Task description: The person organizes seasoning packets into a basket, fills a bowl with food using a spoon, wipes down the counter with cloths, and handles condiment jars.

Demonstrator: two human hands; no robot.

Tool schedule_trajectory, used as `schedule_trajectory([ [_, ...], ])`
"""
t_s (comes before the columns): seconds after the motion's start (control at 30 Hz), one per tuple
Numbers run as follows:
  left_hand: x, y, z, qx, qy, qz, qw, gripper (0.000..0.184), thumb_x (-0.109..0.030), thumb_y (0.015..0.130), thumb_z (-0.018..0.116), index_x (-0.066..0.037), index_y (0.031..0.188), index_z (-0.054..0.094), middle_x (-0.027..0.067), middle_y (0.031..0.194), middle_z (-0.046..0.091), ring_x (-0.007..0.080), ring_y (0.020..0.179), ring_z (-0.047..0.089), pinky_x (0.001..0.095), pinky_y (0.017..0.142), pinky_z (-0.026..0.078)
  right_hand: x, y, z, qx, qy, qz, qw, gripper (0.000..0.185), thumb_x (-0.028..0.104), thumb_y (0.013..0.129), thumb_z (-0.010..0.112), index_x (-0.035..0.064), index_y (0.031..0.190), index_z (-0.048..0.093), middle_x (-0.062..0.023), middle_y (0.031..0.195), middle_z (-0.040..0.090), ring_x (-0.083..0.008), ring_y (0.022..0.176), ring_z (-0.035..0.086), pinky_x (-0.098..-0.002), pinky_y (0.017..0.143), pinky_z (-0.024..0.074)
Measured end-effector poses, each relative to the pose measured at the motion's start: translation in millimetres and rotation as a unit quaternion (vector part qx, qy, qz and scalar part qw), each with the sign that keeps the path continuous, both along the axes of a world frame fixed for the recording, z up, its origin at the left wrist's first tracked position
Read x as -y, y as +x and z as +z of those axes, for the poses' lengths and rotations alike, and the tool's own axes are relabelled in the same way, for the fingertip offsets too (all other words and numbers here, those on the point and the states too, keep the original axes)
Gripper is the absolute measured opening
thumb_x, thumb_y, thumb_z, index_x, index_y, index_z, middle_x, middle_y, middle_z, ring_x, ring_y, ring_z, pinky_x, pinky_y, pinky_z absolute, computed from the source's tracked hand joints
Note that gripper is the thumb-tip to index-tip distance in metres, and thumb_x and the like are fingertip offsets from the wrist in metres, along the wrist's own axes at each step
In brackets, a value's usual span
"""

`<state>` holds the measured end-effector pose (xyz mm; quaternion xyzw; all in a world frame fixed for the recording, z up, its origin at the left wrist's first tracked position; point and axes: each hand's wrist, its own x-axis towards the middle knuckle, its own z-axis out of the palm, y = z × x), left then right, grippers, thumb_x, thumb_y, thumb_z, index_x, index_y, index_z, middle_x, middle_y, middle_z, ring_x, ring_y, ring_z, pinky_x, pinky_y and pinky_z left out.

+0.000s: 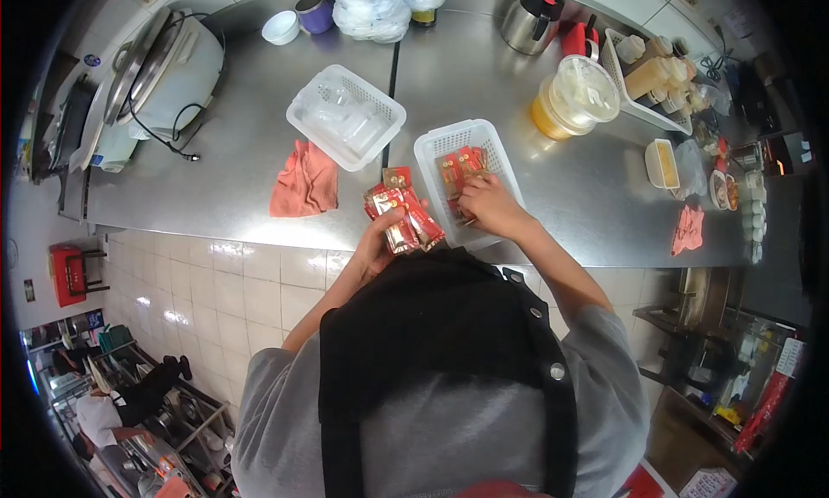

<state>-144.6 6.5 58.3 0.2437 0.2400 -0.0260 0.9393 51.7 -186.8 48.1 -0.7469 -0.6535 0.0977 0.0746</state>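
Observation:
A bunch of red and gold sachets (pixel 399 206) is gripped in my left hand (pixel 376 241), thumb on top, at the counter's front edge. My right hand (pixel 496 208) reaches into a white perforated basket (pixel 511 172) just to the right. Its fingers are bent and closed on sachets there, with the fingertips partly hidden. More red and gold sachets (pixel 458 167) lie in the basket's far half. Left of this basket, a second white basket (pixel 385 144) holds clear plastic items (pixel 345 118). A crumpled orange cloth (pixel 306 184) lies beside it on the metal counter.
A large cooker-like appliance (pixel 177 75) with a cord stands at the left. Along the back are a purple cup (pixel 316 13), plastic bags (pixel 371 6) and a steel jug (pixel 531 23). Yellow-liquid tubs (pixel 574 97) and a bottle rack (pixel 648 75) stand right. Another person (pixel 112 416) is behind, lower left.

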Motion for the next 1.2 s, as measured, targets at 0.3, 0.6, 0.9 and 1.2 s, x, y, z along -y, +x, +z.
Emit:
schedule_trajectory([
  [0.3,2.7,-0.1,-2.8,-0.005,-0.025,0.011,1.000,0.061,-0.022,0.091,0.068,-0.006,0.143,0.041,0.0162,0.137,0.058,0.0281,0.119,0.062,0.0468,0.102,0.053,-27.4,26.3,33.9,-0.076,0.104,-0.253,0.959,0.024,0.019,0.077,0.075,0.0095,0.089,0.056,-0.0083,0.092,0.063,-0.0316,0.089,0.064,-0.0431,0.073,0.0514],
  [0.6,-0.5,-4.7,-3.3,0.000,-0.004,0.021,1.000,0.060,-0.025,0.092,0.069,-0.005,0.142,0.042,0.0166,0.136,0.058,0.0284,0.119,0.062,0.0462,0.101,0.053,-11.1,24.8,-6.6,-0.130,-0.009,-0.029,0.991,0.038,0.012,0.067,0.083,0.0083,0.095,0.058,-0.0131,0.119,0.053,-0.0338,0.113,0.056,-0.0435,0.090,0.0497],
  [0.9,2.0,-2.1,-1.3,-0.005,0.004,0.005,1.000,0.061,-0.024,0.091,0.069,-0.006,0.142,0.042,0.0162,0.134,0.059,0.0278,0.119,0.062,0.0472,0.099,0.054,-2.0,16.0,-4.9,-0.055,0.014,-0.091,0.994,0.045,0.006,0.068,0.080,0.0086,0.108,0.061,-0.0119,0.128,0.053,-0.0339,0.123,0.052,-0.0436,0.095,0.0481],
  [1.2,1.2,-2.4,-2.2,-0.003,0.027,0.009,1.000,0.061,-0.027,0.090,0.070,-0.005,0.141,0.045,0.0158,0.134,0.060,0.0275,0.118,0.062,0.0462,0.101,0.053,-5.1,34.3,10.8,-0.163,-0.037,-0.207,0.964,0.029,0.022,0.085,0.069,0.0035,0.108,0.067,-0.0193,0.108,0.067,-0.0393,0.095,0.066,-0.0467,0.088,0.0518],
])
